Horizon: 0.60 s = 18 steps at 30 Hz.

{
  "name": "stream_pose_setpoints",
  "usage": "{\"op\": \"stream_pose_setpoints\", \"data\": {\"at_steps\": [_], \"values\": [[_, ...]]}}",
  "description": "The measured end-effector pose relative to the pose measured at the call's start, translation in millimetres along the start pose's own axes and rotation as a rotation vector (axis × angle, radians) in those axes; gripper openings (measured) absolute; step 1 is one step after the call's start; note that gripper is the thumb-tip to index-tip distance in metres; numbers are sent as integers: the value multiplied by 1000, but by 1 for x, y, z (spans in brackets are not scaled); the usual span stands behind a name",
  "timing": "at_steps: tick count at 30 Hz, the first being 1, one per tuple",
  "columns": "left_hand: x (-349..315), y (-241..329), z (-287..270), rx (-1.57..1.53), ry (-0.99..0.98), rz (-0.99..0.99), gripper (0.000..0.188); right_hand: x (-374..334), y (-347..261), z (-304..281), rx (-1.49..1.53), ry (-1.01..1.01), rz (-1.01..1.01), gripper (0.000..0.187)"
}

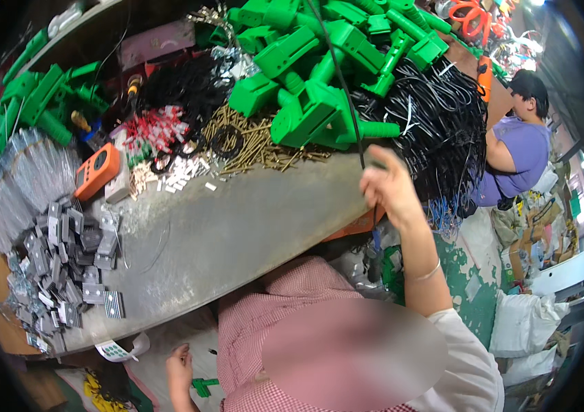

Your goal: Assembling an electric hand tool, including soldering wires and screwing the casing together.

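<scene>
Raised over the table's right edge, my right hand (389, 187) has its fingers curled at the black hanging cable (344, 86). The cable meets the fingertips, and a dark strand with a blue part shows below the hand. My left hand (179, 364) is low, below the front edge of the table; its fingers are curled, and anything in them is too small to make out. Close to it lies a green plastic piece (204, 387). Green plastic housings (306, 113) are heaped behind the right hand, beside a thick bundle of black cords (436, 113).
The grey table (203, 240) carries brass-coloured screws (237, 141), red-and-clear small parts (158, 130), an orange meter (97, 170), grey finned blocks (65, 257) and clear plastic sleeves (21, 185). A person in purple (522, 147) sits at the right. White sacks (522, 323) stand on the floor.
</scene>
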<state>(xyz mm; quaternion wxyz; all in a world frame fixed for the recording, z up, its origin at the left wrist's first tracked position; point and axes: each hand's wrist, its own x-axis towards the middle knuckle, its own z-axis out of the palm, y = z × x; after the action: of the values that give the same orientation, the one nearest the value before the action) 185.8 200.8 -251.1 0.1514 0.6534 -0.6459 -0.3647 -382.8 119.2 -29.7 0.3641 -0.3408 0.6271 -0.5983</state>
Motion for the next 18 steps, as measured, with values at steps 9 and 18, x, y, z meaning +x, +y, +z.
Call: {"op": "stream_pose_setpoints", "data": {"at_steps": [9, 18], "values": [[28, 301, 11, 0, -289, 1007, 23, -24, -40, -29, -763, 12, -428, 37], [82, 454, 98, 25, -247, 1052, 46, -34, -74, -19, -494, -337, -395, 24]]}}
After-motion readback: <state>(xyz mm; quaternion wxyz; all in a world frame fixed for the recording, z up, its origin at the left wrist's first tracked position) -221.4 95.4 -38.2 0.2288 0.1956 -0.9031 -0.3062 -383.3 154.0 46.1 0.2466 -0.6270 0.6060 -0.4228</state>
